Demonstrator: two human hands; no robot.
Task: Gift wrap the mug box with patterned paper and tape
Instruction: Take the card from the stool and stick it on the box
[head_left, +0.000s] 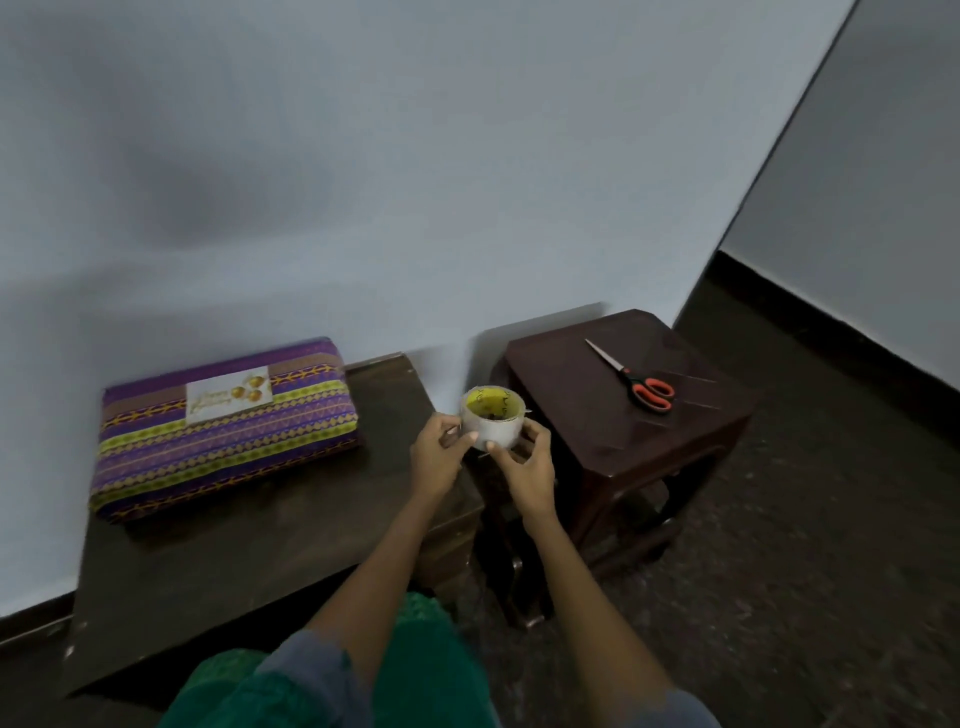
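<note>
Tape roll (492, 417) pinched between curled left hand (438, 453) and right hand (525, 466), beside wrapped box (223, 431).

Label (229, 392) on the wrapped box (223, 431) (gold script) seems unreadable.

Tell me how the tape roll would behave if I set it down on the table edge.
The tape roll is round, so on its side it may roll; flat on its open end it should sit steady. Both hands, left and right, grip it easily, suggesting it is light.

Purple patterned wrapped box (226, 431) flat on table; tape roll (492, 417) held above edge.
</note>
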